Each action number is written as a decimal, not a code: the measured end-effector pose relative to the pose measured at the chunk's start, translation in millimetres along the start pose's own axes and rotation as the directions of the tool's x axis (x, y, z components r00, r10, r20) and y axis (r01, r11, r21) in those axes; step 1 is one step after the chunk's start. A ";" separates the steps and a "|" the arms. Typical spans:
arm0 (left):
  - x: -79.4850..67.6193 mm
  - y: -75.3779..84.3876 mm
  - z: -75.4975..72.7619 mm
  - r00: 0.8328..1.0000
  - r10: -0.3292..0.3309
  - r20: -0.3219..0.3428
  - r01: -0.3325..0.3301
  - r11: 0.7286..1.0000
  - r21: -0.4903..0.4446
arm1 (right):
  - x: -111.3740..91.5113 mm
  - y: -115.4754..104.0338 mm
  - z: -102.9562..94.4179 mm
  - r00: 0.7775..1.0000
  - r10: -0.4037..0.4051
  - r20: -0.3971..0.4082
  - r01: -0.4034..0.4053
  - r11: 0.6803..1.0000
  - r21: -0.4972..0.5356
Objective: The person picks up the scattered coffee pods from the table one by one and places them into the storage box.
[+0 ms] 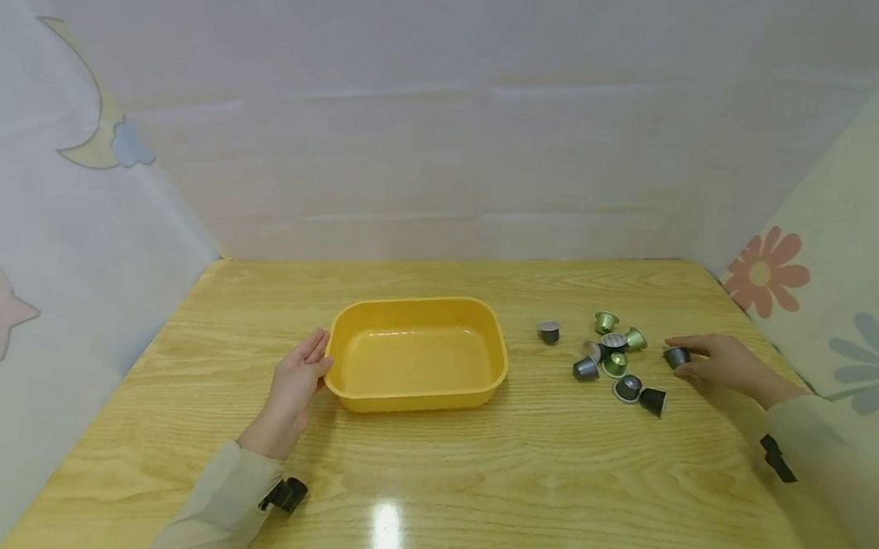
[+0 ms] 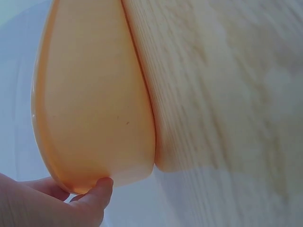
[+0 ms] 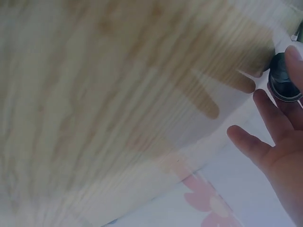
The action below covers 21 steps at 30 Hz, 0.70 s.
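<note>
At the left end of a yellow plastic basin (image 1: pixel 414 402), my left hand (image 1: pixel 295 383) holds the rim. The left wrist view shows the thumb (image 2: pixel 100 191) against the basin's outer wall (image 2: pixel 94 104), with another finger partly hidden behind the rim. On the right, my right hand (image 1: pixel 726 364) pinches a dark coffee capsule (image 1: pixel 676 357) between thumb and fingers. The right wrist view catches that capsule (image 3: pixel 283 78) at its edge, the other fingers spread. Left of this hand lies a loose group of coffee capsules, among them a green capsule (image 1: pixel 616 364) and a black capsule (image 1: pixel 652 401).
A single dark capsule with a pale lid (image 1: pixel 548 332) lies between the basin and the group. The wooden table (image 1: pixel 473 484) meets a pale back wall covering (image 1: pixel 445 167). Side coverings carry a moon, a star and flowers (image 1: pixel 764 272).
</note>
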State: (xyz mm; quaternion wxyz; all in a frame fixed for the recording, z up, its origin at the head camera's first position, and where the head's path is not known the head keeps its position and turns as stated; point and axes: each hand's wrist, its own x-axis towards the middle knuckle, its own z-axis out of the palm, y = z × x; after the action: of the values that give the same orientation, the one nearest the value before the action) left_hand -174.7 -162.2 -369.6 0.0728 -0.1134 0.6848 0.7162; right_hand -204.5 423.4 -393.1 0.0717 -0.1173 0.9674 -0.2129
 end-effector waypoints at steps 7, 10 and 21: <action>0.6 -0.1 3.7 1.000 0.004 0.004 -0.004 1.000 -0.010 | -5.4 0.1 -3.7 0.999 0.027 -0.035 -0.028 0.999 -0.022; 0.8 0.1 3.4 1.000 0.006 -0.003 -0.006 1.000 -0.004 | -7.1 -2.5 -7.1 0.998 0.048 -0.046 -0.048 0.999 0.006; 0.2 1.0 3.6 1.000 -0.006 -0.028 0.006 1.000 0.008 | -10.3 -18.8 -12.6 0.991 0.065 -0.117 -0.055 0.994 0.093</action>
State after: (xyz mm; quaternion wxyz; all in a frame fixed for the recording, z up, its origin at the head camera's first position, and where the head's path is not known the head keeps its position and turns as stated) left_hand -175.4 -158.6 -368.5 0.0659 -0.1251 0.6883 0.7115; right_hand -193.3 414.4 -372.9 0.0251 -0.0718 0.9625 -0.2604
